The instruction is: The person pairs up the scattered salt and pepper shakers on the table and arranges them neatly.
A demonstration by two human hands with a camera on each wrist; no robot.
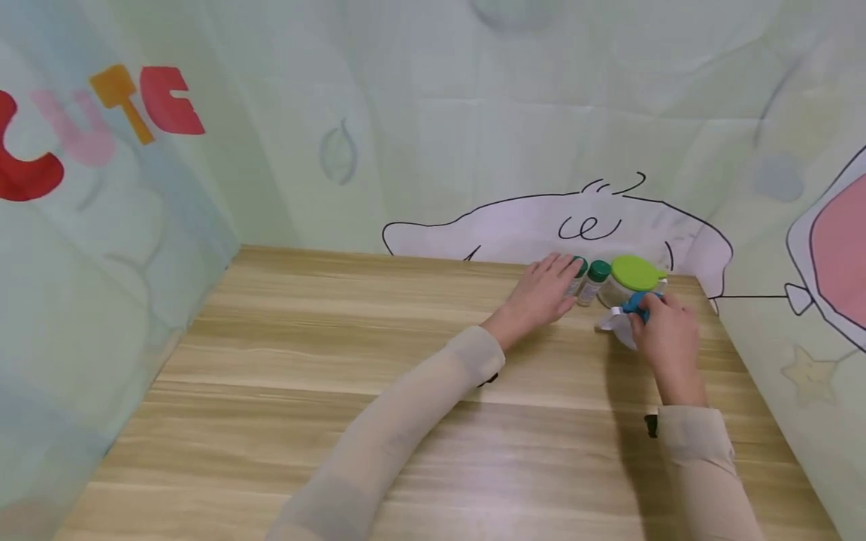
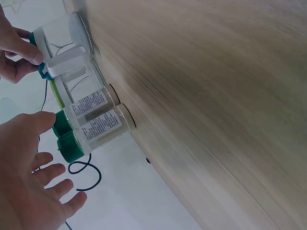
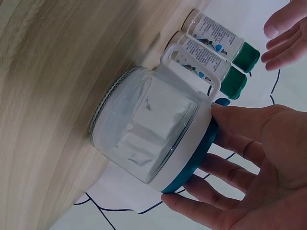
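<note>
Worktop [image 1: 338, 338]: wood-grain, printed backdrop [image 1: 271, 113] behind.
Blue-lidded jar [image 3: 148, 129]: upright, directly below the right hand [image 1: 670, 330], just in front of the green-lidded jar [image 1: 634, 272]; handle [image 2: 66, 60] points left.
Right hand: nearer, clamped on the jar's blue lid [image 1: 634, 303].
Shaker bottles [image 1: 597, 274]: long axes vertical, left of the green-lidded jar.
Left hand [image 1: 537, 293]: fingers extended, gripping nothing, beside the shaker bottles; contact cannot be confirmed.
Count: jars, two; shaker bottles, two.
</note>
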